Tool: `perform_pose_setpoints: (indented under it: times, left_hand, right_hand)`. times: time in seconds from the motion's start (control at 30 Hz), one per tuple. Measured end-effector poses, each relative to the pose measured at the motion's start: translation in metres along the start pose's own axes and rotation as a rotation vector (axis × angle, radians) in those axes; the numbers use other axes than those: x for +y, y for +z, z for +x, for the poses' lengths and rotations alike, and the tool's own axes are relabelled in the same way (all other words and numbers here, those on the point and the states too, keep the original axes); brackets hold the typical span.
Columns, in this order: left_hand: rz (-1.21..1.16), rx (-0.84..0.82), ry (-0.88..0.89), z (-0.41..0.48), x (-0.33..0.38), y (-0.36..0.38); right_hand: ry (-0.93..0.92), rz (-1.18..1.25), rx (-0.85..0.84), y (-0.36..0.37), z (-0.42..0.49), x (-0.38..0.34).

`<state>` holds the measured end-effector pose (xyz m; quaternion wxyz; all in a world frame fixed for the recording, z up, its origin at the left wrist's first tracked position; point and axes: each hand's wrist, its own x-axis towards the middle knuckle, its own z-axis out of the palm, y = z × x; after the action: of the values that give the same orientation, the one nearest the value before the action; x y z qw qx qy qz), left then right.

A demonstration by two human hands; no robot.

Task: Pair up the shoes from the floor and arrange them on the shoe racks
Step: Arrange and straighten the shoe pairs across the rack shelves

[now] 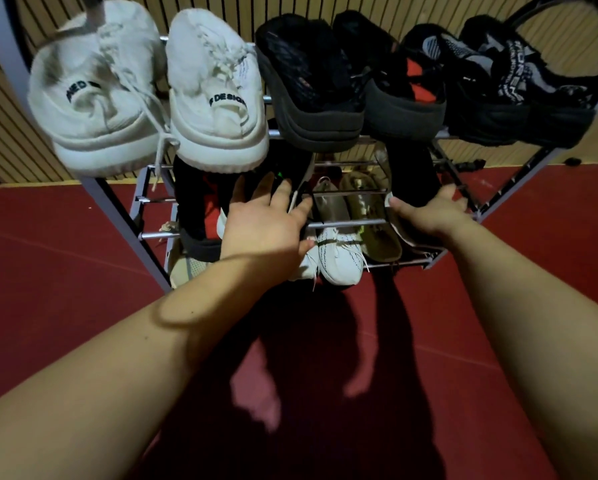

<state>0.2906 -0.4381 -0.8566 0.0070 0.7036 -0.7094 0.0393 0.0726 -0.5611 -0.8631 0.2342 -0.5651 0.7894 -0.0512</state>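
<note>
Sneakers [96, 98] heels outward, toes toward wall [290, 4]

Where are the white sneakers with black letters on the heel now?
In the head view, the white sneakers stand on the top shelf of the shoe rack, at its left end, heels toward the camera, next to a black shoe.

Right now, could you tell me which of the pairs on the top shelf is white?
The leftmost pair: the white sneakers with black lettering on their heels. The black shoes fill the rest of that row.
</note>
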Motion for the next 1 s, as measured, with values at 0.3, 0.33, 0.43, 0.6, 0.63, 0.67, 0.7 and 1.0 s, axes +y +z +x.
perform_pose_setpoints:
  times: [0.3,0.33,0.43,0.6,0.63,0.67,0.7,1.0]
  left_hand:
    - [0.005,0.005,0.022,0.001,-0.003,0.0]
    - [0.009,0.011,0.022,0.001,-0.002,0.001]
    - [0.007,0.012,0.022,0.001,-0.001,0.001]
    - [-0.003,0.012,0.046,-0.002,-0.004,0.0]
    - [-0.006,0.013,0.053,-0.002,-0.005,0.001]
    - [-0.011,0.012,0.056,-0.003,-0.005,0.0]
    - [-0.016,0.012,0.058,-0.003,-0.006,0.0]
    - [-0.048,0.013,0.052,-0.003,-0.004,-0.005]
  right_hand:
    - [-0.084,-0.111,-0.09,0.003,-0.009,0.005]
    - [-0.091,-0.128,-0.1,0.004,-0.01,0.005]
    - [-0.087,-0.179,-0.088,0.009,-0.008,-0.005]
    - [-0.092,-0.186,0.031,0.02,-0.006,-0.019]
    - [-0.104,-0.185,0.055,0.02,-0.006,-0.018]
    - [-0.118,-0.177,0.071,0.018,-0.007,-0.016]
    - [-0.137,-0.167,0.079,0.016,-0.007,-0.014]
    - [-0.6,-0.209,0.04,-0.023,-0.042,0.042]
